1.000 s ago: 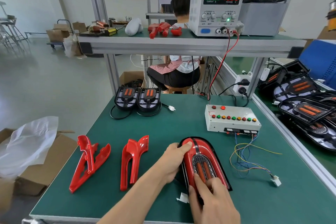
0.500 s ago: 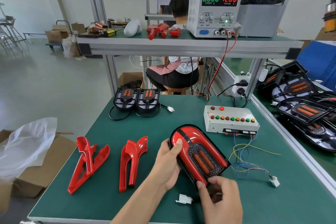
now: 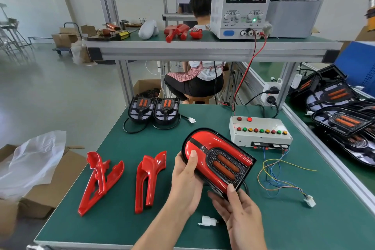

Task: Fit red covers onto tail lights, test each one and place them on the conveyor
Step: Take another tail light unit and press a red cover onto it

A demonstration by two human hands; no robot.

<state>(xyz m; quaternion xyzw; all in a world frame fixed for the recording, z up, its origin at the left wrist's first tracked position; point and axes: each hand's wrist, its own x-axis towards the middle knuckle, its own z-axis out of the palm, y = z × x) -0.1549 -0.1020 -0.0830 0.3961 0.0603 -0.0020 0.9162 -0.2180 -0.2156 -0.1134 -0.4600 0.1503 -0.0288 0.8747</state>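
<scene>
Far beyond the hands, a power supply [image 3: 241, 9] is sitting on the upper shelf [image 3: 203, 48], its display showing 0.000 and 12.00. Behind the shelf a person [image 3: 199, 79] is sitting on a stool, back turned. Left of the hands, off the bench [image 3: 113, 219], a cardboard box [image 3: 50, 180] is holding crumpled plastic sheeting [image 3: 30, 162].

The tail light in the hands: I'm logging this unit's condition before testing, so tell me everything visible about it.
The tail light is a rounded, U-shaped unit with a glossy red plastic cover, a black rim and a black mesh panel holding two orange bars. It is lifted off the green table and tilted, rounded end away from the person. The left hand grips its left side, thumb on the red cover; the right hand holds its near end.
</scene>
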